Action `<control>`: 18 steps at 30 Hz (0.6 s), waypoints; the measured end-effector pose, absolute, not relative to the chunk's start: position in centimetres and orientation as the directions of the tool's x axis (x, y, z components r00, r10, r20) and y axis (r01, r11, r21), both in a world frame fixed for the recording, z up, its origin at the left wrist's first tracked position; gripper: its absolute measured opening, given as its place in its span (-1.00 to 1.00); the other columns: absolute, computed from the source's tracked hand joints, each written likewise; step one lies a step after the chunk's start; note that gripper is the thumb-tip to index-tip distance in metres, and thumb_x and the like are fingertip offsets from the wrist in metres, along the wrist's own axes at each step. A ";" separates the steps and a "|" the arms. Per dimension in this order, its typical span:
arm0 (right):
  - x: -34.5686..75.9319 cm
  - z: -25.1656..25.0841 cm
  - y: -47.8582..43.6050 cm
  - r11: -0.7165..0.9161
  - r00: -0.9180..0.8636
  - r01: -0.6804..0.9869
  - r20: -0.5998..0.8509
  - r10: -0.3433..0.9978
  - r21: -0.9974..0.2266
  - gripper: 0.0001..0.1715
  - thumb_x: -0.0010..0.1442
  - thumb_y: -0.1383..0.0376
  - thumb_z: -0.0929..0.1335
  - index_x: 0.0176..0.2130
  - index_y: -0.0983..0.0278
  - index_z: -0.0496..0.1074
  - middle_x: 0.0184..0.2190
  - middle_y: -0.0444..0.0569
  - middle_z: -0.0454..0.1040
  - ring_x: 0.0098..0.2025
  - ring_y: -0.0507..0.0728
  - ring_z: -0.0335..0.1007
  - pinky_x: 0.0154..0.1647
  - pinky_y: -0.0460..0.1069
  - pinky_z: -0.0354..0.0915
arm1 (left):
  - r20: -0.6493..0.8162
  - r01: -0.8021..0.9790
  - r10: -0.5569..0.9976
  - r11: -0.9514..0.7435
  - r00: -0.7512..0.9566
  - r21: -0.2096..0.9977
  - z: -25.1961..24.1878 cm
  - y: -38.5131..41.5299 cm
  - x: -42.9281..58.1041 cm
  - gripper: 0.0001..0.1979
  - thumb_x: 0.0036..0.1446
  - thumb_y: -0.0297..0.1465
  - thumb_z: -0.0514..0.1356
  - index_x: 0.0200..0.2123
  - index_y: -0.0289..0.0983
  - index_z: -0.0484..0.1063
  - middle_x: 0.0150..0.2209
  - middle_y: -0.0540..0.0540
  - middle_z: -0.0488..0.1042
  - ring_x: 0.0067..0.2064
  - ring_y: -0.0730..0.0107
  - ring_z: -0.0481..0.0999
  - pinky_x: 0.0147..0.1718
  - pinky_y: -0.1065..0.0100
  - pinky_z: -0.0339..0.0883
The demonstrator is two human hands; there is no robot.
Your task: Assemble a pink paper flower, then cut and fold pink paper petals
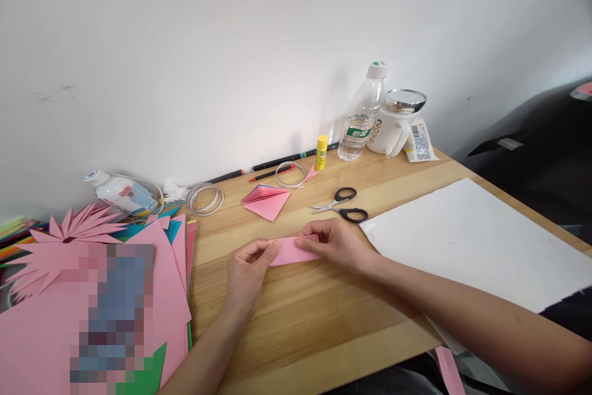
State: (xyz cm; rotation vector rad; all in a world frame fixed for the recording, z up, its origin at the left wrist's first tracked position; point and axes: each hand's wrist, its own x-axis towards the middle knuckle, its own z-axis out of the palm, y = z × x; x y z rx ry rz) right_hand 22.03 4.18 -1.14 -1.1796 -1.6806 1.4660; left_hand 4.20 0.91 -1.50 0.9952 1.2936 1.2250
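Note:
A small pink paper strip (290, 251) is stretched between my two hands, above the wooden table. My left hand (252, 262) pinches its left end between thumb and fingers. The right end is held by my right hand (330, 242), the thumb lying on top of the paper. Just beyond my hands lies a folded pink paper piece (268, 201) with fanned layers. Black-handled scissors (345, 204) rest partly open behind my right hand.
Pink paper sheets (173, 315) and a pink paper flower (69, 235) lie left. A glue stick (321, 153), tape roll (204, 199), water bottle (363, 114) and white mug (393, 127) stand or lie along the wall. A white sheet (476, 241) is right.

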 end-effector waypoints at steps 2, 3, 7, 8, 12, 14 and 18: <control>22.1 -1.0 4.2 -0.001 -0.418 0.248 -0.108 0.902 -0.969 -0.65 0.00 0.06 0.34 -0.49 0.30 0.42 -0.61 -0.16 0.28 -0.58 -0.02 0.10 -0.58 -0.11 -0.01 | -0.141 -0.065 0.985 0.135 -0.099 0.989 -1.4 1.0 4.1 -0.90 -0.19 -0.36 0.33 -0.56 -0.28 0.52 -0.54 0.04 0.49 -0.48 0.52 0.36 -0.45 0.50 0.23; 22.1 -1.0 4.2 0.005 -0.423 0.256 -0.108 0.900 -0.967 -0.66 0.00 0.07 0.34 -0.50 0.31 0.41 -0.62 -0.16 0.26 -0.58 -0.02 0.08 -0.59 -0.11 -0.02 | -0.142 -0.040 0.986 0.139 -0.090 0.989 -1.3 1.0 4.1 -0.89 -0.18 -0.36 0.32 -0.55 -0.29 0.52 -0.54 0.04 0.49 -0.48 0.52 0.37 -0.45 0.50 0.24; 22.0 -1.1 4.1 0.031 -0.463 0.284 -0.108 0.880 -0.958 -0.68 0.03 0.13 0.32 -0.54 0.33 0.40 -0.64 -0.18 0.22 -0.58 -0.04 0.03 -0.59 -0.12 -0.04 | -0.140 0.135 0.990 0.141 -0.020 0.981 -0.6 1.2 3.9 -0.88 -0.14 -0.36 0.30 -0.56 -0.31 0.49 -0.57 0.02 0.48 -0.52 0.52 0.37 -0.52 0.51 0.22; 22.0 -1.2 4.1 0.036 -0.477 0.288 -0.111 0.872 -0.957 -0.69 0.04 0.14 0.31 -0.53 0.33 0.40 -0.64 -0.18 0.22 -0.58 -0.04 0.03 -0.59 -0.13 -0.05 | -0.139 0.167 0.990 0.134 0.015 0.977 -0.5 1.2 4.0 -0.89 -0.14 -0.37 0.29 -0.54 -0.31 0.50 -0.55 0.02 0.49 -0.51 0.50 0.39 -0.52 0.51 0.24; 22.0 -1.7 4.0 0.058 -0.515 0.292 -0.105 0.851 -0.955 -0.69 0.05 0.14 0.32 -0.49 0.34 0.45 -0.64 -0.18 0.24 -0.59 -0.05 0.02 -0.60 -0.13 -0.06 | -0.139 0.202 0.981 0.110 0.135 0.973 -0.3 1.1 4.2 -0.87 -0.11 -0.39 0.27 -0.43 -0.29 0.56 -0.39 -0.08 0.58 -0.34 0.33 0.52 -0.35 0.43 0.36; 22.0 -1.9 4.0 0.055 -0.504 0.281 -0.098 0.858 -0.958 -0.69 0.03 0.13 0.33 -0.48 0.34 0.45 -0.63 -0.17 0.27 -0.58 -0.04 0.06 -0.60 -0.14 -0.03 | -0.143 0.185 0.981 0.118 0.128 0.976 -0.4 1.0 4.3 -0.84 -0.10 -0.38 0.26 -0.38 -0.28 0.57 -0.32 -0.11 0.59 -0.26 0.25 0.53 -0.26 0.36 0.38; 22.0 -1.7 4.1 -0.010 -0.476 0.203 -0.108 0.873 -0.979 -0.68 0.00 0.11 0.37 -0.38 0.33 0.48 -0.52 -0.12 0.41 -0.52 -0.01 0.20 -0.55 -0.13 0.07 | -0.153 0.129 0.981 0.137 0.116 0.982 -0.4 1.0 4.3 -0.76 -0.10 -0.38 0.27 -0.28 -0.26 0.55 -0.22 -0.09 0.56 -0.16 0.21 0.52 -0.18 0.32 0.39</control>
